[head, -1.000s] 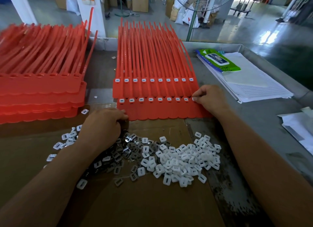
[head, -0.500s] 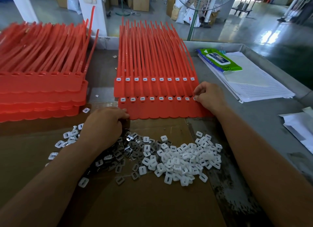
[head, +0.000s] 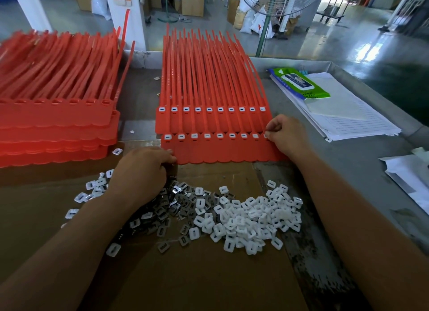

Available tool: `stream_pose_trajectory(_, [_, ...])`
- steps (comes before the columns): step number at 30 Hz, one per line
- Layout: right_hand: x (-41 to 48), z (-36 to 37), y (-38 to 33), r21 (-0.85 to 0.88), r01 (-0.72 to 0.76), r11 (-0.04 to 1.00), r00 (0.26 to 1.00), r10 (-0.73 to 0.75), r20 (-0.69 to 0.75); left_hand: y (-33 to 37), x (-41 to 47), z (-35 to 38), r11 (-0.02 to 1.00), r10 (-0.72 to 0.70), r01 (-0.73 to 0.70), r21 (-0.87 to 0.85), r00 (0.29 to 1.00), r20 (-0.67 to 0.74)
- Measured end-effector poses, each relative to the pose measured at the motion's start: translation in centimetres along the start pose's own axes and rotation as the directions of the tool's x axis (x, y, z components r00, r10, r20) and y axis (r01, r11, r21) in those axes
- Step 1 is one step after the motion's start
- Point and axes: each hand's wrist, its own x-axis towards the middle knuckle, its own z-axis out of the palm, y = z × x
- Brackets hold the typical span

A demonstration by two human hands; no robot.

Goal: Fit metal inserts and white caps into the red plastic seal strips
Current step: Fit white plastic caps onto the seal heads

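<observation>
The right grip (head: 287, 136), right of centre, is clenched to a pinch, thumb and fingertips closed on a white cap (head: 266, 135) at the right end of the near row of the red seal strips (head: 222, 151). The left grip (head: 141, 171), left of centre, has its fingers curled under and its thumb touching the near left corner of that same sheet of strips; whether it holds anything inside I cannot tell. The near sheet overlaps a second sheet (head: 209, 122) behind it, and each shows a row of white caps seated in the strip heads, the long red tails running toward the top of the frame. Just below the grips a pile of loose white caps (head: 250, 218) lies at lower centre, and a darker pile of metal inserts (head: 171, 206) touches it on the left, partly under the left wrist; both rest on a sheet of brown cardboard (head: 209, 276) on the grey table (head: 348, 171). At the left of the frame stands a stack of red strip sheets (head: 58, 125) whose sockets show no white. At upper right a green wipes packet (head: 299, 83) lies on lined papers (head: 355, 122); its label is too small to read.
</observation>
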Motion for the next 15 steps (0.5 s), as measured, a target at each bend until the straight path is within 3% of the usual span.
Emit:
stream_pose_trajectory(11, [-2.7,-2.3,-0.2,0.104,0.052,0.993,0.997,-0.057,0.048,0.0,0.2,0.1,1.000,0.006,-0.006,0.016,1.000,-0.004])
stream_pose_trajectory(15, [-4.6,-3.8,-0.6,0.136,0.068,0.988,0.988,-0.086,0.131,0.0,0.2,0.1,1.000,0.010,-0.010,0.026,1.000,0.000])
